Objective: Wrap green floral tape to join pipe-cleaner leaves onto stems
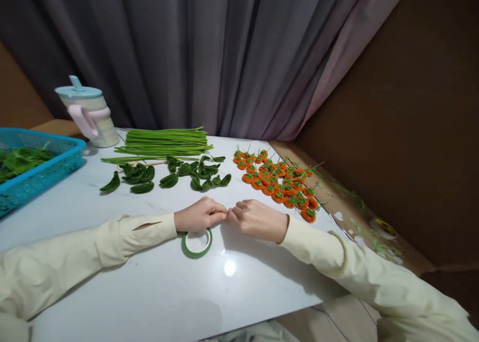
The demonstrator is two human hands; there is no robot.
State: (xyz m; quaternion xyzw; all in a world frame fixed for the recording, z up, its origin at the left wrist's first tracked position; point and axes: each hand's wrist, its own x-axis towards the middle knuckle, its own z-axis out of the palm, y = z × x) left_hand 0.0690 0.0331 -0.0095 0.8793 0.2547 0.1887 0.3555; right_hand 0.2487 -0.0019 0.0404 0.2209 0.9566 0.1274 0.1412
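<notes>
My left hand and my right hand meet fingertip to fingertip above the white table. Both are closed in a pinch, and whatever lies between the fingers is hidden or too small to make out. A roll of green tape is just below my left hand, partly covered by it; whether the hand touches it I cannot tell. Beyond my hands lie several dark green fuzzy leaves. To the right sit several small orange pumpkin-like pieces with green tops and thin stems.
Bright green fuzzy stems lie bundled at the back. A blue plastic basket with green pieces stands at left, near a lidded cup with a pink handle. A grey curtain hangs behind. Scraps litter the right side.
</notes>
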